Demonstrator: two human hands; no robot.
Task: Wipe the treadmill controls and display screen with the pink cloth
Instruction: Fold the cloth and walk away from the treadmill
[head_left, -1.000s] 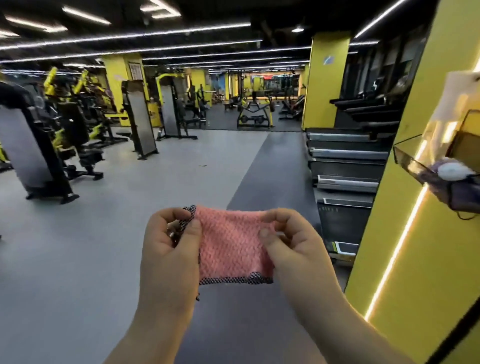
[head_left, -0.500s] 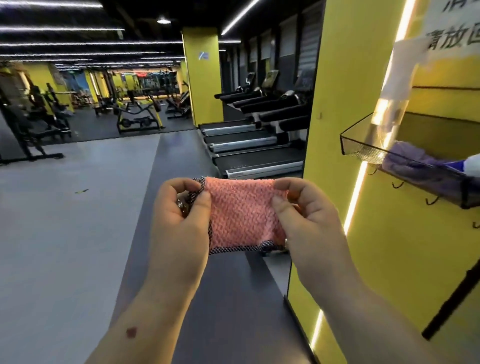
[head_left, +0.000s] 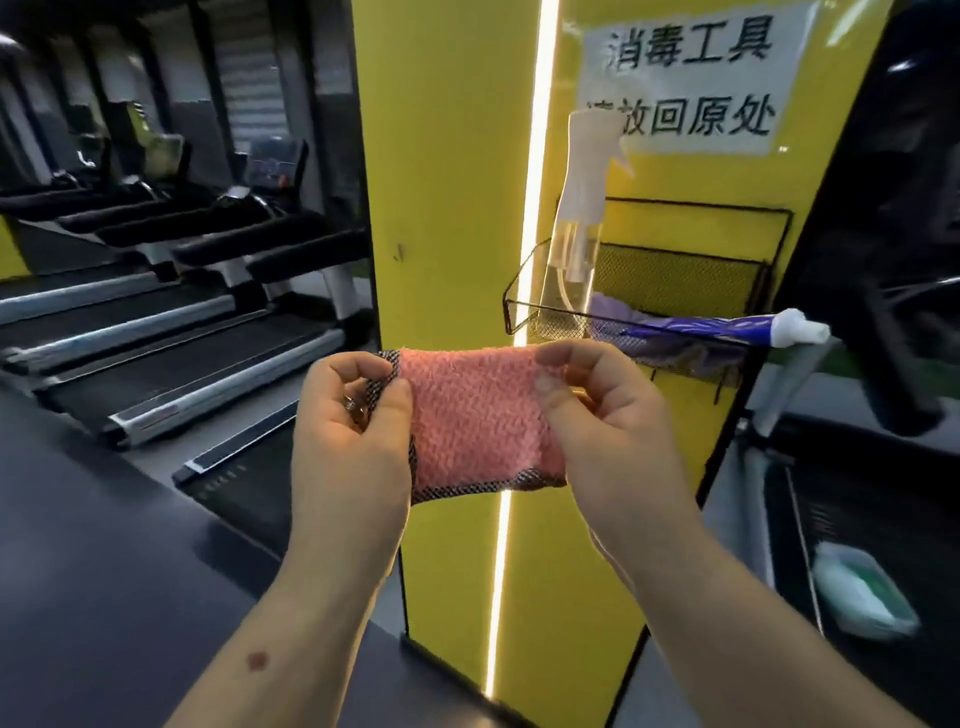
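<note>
the person is standing in front of a yellow pillar (head_left: 447, 218) and holding the pink cloth (head_left: 475, 415) stretched out at chest height between both hands. the left hand (head_left: 353, 441) is pinching the cloth's left edge, thumb on the front over its dark checked trim, fingers curled behind it. the right hand (head_left: 608, 415) is gripping the right edge the same way, thumb pressing on the pink face. the cloth is hanging flat, its dark border showing along the bottom. just behind it, a black wire basket (head_left: 519, 291) is hanging on the pillar, holding a clear spray bottle (head_left: 576, 228) with a white trigger head standing upright, a purple cloth (head_left: 670, 343) bunched beside it, and a blue and white tube (head_left: 753, 327) lying across the rim. a white paper sign (head_left: 691, 78) with printed characters is sitting above the basket. off to the left, a row of treadmills (head_left: 182, 291) is running back along the wall, well apart from the cloth.
</note>
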